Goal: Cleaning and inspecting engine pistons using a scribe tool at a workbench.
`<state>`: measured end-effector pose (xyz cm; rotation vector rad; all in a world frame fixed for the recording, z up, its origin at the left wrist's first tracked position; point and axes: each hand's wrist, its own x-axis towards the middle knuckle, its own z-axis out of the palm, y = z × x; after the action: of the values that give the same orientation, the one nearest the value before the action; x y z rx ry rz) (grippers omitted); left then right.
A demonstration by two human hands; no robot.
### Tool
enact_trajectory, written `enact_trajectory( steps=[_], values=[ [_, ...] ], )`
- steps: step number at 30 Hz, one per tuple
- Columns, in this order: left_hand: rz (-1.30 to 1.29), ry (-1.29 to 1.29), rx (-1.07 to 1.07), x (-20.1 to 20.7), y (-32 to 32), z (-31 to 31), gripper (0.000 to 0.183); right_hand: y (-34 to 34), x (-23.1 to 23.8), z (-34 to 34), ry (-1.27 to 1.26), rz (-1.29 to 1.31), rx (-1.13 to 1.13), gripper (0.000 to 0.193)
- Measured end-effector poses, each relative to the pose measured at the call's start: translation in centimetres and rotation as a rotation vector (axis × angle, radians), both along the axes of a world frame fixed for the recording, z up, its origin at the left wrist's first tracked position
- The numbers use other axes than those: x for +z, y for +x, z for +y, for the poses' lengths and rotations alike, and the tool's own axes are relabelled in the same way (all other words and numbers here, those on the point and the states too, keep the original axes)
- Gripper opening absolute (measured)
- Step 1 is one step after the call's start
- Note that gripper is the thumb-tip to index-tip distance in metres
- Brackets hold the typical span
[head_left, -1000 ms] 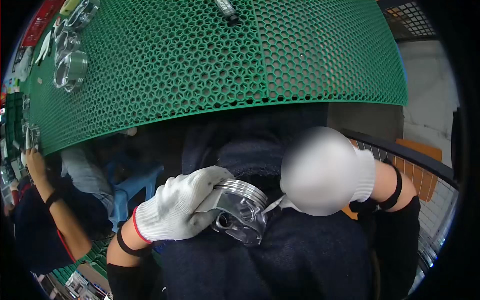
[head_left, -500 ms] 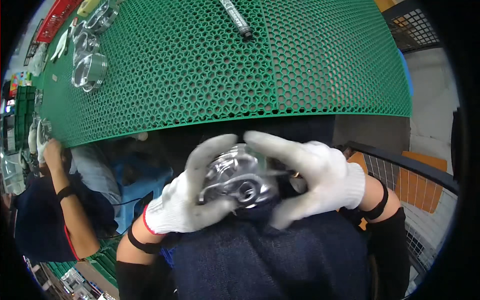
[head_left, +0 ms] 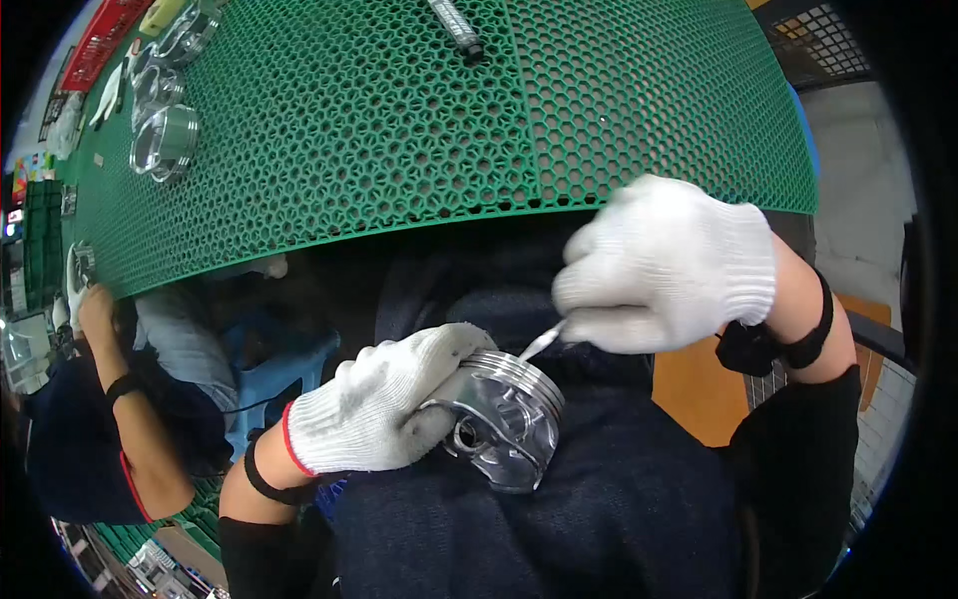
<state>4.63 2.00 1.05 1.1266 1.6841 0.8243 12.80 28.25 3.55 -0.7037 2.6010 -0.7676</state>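
A shiny metal piston (head_left: pixel 511 427) rests over my lap, tilted, with its ring grooves facing up and away from me and its hollow underside and pin bore toward me. My left hand (head_left: pixel 384 404), in a white knit glove with a red cuff edge, is closed around the piston's left side. Above and to the right, my gloved right hand (head_left: pixel 667 268) pinches a thin, pale, pointed tool (head_left: pixel 542 343). Its tip meets the piston's grooved rim, or hovers very close to it. The rest of the tool is hidden inside the fist.
Green honeycomb matting (head_left: pixel 359 130) covers the table ahead, with a marker pen (head_left: pixel 457 30) on it. Several more pistons (head_left: pixel 166 143) stand at the far left, near a red crate (head_left: pixel 103 45). Another person's arm (head_left: pixel 135 399) is at work on the left.
My right hand has left the piston's side, risen to the right and closed from a spread pose around the tool. The piston has turned in my left hand, grooves now upward.
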Motion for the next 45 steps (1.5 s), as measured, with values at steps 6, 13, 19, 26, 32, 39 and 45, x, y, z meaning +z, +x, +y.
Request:
enact_trajectory(
  steps=[6, 13, 19, 26, 32, 39, 45],
  values=[
    [0.14, 0.002, -0.111, 1.4, -0.2, 1.0, 0.054, 0.0, -1.0, -1.2, -0.136, 0.079, 0.033, 0.03],
    [0.026, -0.007, -0.033, 0.0, 0.1, -0.3, 0.055, 4.4, -1.2, -1.0, -0.05, 0.046, 0.037, 0.031],
    [-0.004, -0.041, -0.012, 0.4, 0.6, -0.2, 0.055, 6.1, -2.6, -1.3, -0.148, 0.009, -0.032, 0.03],
    [-0.012, -0.075, 0.021, 0.4, 0.9, -0.5, 0.055, 7.4, -3.9, -1.7, -0.212, -0.011, -0.05, 0.031],
    [0.041, 0.067, 0.143, 0.3, 0.8, -1.5, 0.05, 5.0, -3.8, -0.5, -0.417, 0.015, -0.118, 0.025],
    [-0.139, 0.135, 1.154, -0.8, -4.9, -5.7, 0.046, 4.5, -6.1, 5.3, -0.929, -0.15, -0.987, 0.025],
    [0.06, 0.427, 1.546, -2.8, -15.8, -15.7, 0.036, 3.4, -6.0, 4.4, -0.892, -0.174, -0.98, 0.05]
  ],
)
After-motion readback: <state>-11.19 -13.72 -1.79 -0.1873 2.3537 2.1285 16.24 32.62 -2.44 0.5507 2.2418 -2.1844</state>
